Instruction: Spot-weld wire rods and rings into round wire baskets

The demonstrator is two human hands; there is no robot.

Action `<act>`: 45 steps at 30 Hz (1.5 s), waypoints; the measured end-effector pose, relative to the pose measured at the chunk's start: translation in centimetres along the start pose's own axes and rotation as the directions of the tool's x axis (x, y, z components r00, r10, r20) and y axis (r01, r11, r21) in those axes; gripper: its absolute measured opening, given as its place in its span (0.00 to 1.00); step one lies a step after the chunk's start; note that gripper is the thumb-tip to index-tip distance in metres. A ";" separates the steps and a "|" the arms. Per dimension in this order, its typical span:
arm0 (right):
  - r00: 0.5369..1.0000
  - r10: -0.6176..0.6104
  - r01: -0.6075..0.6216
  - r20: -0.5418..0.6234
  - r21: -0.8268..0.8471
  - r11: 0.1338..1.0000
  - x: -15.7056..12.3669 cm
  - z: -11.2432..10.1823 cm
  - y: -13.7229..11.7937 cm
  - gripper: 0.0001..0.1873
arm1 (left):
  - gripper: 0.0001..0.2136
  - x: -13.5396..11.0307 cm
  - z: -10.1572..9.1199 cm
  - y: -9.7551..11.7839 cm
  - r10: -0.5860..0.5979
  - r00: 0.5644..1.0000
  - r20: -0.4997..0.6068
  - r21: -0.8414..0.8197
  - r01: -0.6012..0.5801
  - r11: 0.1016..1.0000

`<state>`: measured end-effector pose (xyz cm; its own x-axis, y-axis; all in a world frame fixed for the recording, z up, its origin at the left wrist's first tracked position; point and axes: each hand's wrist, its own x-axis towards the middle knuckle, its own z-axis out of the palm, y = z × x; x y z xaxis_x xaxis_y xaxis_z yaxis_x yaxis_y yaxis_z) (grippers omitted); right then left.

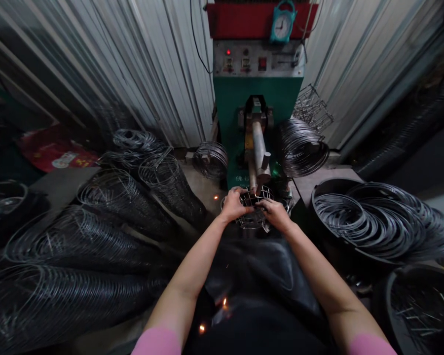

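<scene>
A round wire basket (252, 219) sits under the electrode arm (259, 148) of a green spot welder (225, 93). My left hand (235, 204) is closed on the basket's left side, thumb pointing inward. On the opposite side, my right hand (276, 213) grips the basket near the electrode tip, its fingers pinched close to the glowing contact point. Whether a loose wire piece is also between those fingers is too small to tell. Orange sparks (224, 301) fly over my dark apron and left of the basket.
Stacks of wire frames (96, 241) fill the left side. Wire ring bundles hang left (210, 159) and right (303, 148) of the welder. At right stand a black tub (314, 197) heaped with wire rings and a bin (390, 291) of short rods. A blue clock (283, 24) hangs above.
</scene>
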<state>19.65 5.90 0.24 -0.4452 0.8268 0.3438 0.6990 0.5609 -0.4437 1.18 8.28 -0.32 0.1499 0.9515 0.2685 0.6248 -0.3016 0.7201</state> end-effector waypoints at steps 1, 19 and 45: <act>1.000 0.012 -0.012 -0.011 -0.002 1.000 0.2 0.0 0.1 0.14 | 0.30 0.4 0.0 -0.1 -0.015 1.000 0.011 0.006 0.015 1.000; 0.950 0.198 -0.171 -0.242 0.128 0.977 1.0 0.0 1.9 0.09 | 0.30 3.9 -0.2 -1.0 -0.049 0.997 0.062 -0.037 0.052 0.998; 0.541 0.739 -0.308 0.401 0.912 -0.270 -10.1 -0.2 3.1 0.04 | 0.37 4.5 -0.5 -2.5 0.032 0.989 0.148 -0.157 -0.008 0.988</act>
<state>26.46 -0.67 -4.43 0.0510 0.8790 -0.4740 -0.5617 -0.3672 -0.7414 -0.11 13.27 -0.55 0.2811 0.9399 0.1940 0.4957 -0.3152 0.8093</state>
